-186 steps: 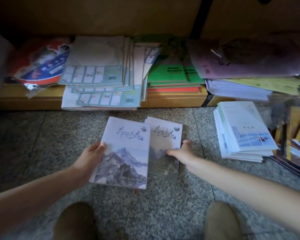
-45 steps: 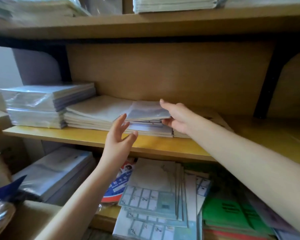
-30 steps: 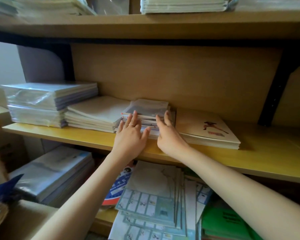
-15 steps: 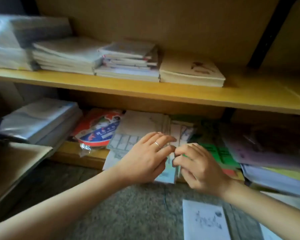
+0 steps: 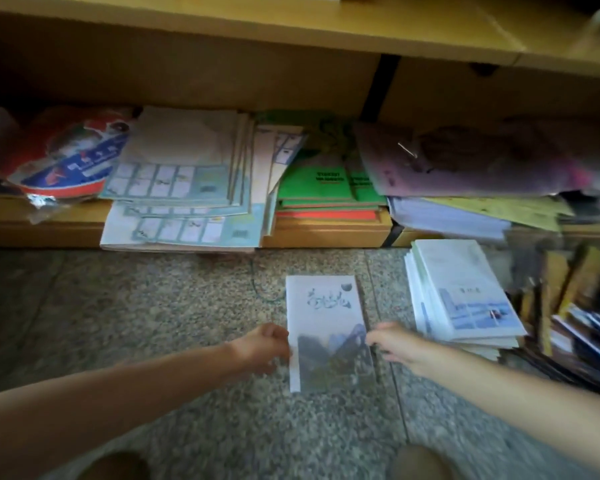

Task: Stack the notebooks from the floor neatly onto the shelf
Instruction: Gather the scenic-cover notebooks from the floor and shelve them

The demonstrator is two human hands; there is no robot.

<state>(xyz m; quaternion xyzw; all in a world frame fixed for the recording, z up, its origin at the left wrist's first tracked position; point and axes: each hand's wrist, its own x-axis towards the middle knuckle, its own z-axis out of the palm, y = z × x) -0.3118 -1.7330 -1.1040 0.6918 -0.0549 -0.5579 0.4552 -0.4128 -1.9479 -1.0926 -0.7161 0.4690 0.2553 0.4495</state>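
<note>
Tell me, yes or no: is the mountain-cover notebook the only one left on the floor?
No: a stack of pale notebooks also rests on the floor, right of the mountain-cover notebook.

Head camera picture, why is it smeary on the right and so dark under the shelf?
Head view: motion blur smears the right edge and softens the left hand and right hand; the back of the lower shelf lies in shadow under the board above; the floor is evenly lit.

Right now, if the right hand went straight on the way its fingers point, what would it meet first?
The right edge of the mountain-cover notebook on the floor: the right hand points left at it, fingers almost at that edge. Blur hides whether they touch.
</note>
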